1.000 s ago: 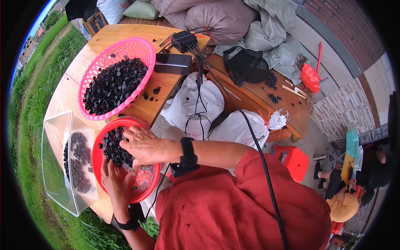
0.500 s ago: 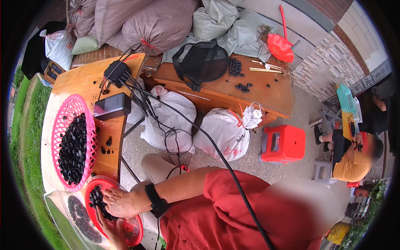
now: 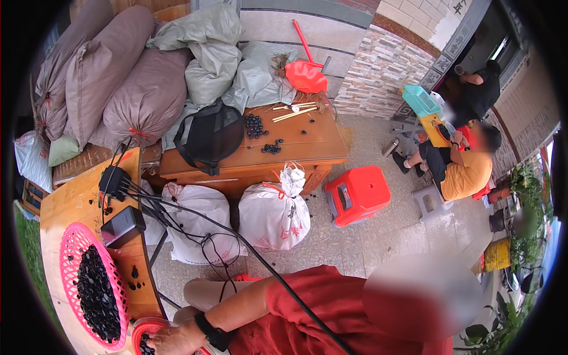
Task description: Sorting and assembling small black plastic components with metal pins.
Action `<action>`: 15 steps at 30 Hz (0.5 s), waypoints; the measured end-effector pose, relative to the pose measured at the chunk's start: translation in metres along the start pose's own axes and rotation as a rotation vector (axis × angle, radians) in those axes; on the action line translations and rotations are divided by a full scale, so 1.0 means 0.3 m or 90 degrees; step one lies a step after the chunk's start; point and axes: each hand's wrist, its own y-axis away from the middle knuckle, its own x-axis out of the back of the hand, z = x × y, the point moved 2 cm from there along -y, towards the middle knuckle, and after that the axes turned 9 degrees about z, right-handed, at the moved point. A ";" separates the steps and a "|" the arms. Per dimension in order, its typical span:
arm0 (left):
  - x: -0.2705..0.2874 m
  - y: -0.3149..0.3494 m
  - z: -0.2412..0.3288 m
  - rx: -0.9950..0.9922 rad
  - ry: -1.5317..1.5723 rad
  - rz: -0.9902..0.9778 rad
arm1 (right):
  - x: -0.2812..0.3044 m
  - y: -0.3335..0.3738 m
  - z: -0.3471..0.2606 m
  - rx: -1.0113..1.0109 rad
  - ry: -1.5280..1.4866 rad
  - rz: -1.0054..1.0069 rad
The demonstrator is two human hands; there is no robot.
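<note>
My right hand (image 3: 173, 342), with a black band on its wrist, reaches into a red plastic bowl (image 3: 139, 326) at the lower edge. Its fingers curl together at small black pieces (image 3: 145, 348) there; what they grip, if anything, is hidden. My left hand is out of the picture. Beyond the bowl stands a pink lattice basket (image 3: 70, 255), heaped with flat, roundish, shiny black pieces (image 3: 97, 296). Several loose ones (image 3: 135, 273) lie beside it on the wooden table (image 3: 127, 257).
A black box-shaped device (image 3: 123, 228) and a cable hub (image 3: 113, 182) sit on the table; a black cable crosses my red shirt. White sacks (image 3: 275, 216), a red stool (image 3: 358, 195) and a brown cabinet (image 3: 307, 142) stand beyond. A person in yellow (image 3: 467, 174) sits at right.
The view has swung right and up, so most things sit farther left. The red bowl has slipped mostly below the lower edge. My left hand, earlier at the bowl, is gone from sight.
</note>
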 end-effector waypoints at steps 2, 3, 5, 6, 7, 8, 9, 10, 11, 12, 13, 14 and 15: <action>-0.031 -0.017 -0.011 -0.051 -0.006 -0.026 | 0.036 0.018 0.017 -0.019 0.024 -0.048; -0.052 -0.030 -0.015 -0.079 -0.009 -0.044 | 0.066 0.039 0.026 -0.034 0.066 -0.009; -0.054 -0.040 -0.028 -0.120 -0.033 -0.058 | 0.008 0.048 0.068 -0.048 0.113 0.050; -0.047 -0.041 -0.017 -0.123 -0.054 -0.058 | -0.003 0.041 0.057 -0.038 0.134 0.103; -0.034 -0.044 -0.007 -0.125 -0.075 -0.057 | -0.020 0.038 0.051 -0.071 0.083 0.087; -0.027 -0.052 0.007 -0.127 -0.095 -0.053 | -0.012 0.027 0.037 -0.068 0.086 0.086; -0.010 -0.060 -0.008 -0.128 -0.091 -0.051 | 0.003 0.022 0.018 -0.076 0.096 0.054; 0.003 -0.070 -0.023 -0.125 -0.081 -0.051 | 0.005 0.015 0.008 -0.085 0.107 0.020; 0.006 -0.077 -0.031 -0.124 -0.070 -0.052 | 0.011 0.010 -0.001 -0.050 0.130 0.052; 0.006 -0.085 -0.037 -0.123 -0.058 -0.053 | 0.019 0.009 -0.006 -0.050 0.141 0.048; 0.002 -0.094 -0.041 -0.122 -0.044 -0.055 | 0.031 0.013 -0.017 -0.039 0.127 0.051; -0.001 -0.100 -0.047 -0.121 -0.031 -0.059 | 0.046 0.013 -0.028 -0.030 0.112 0.054; -0.007 -0.107 -0.051 -0.121 -0.017 -0.063 | 0.035 0.022 -0.027 -0.088 0.111 0.024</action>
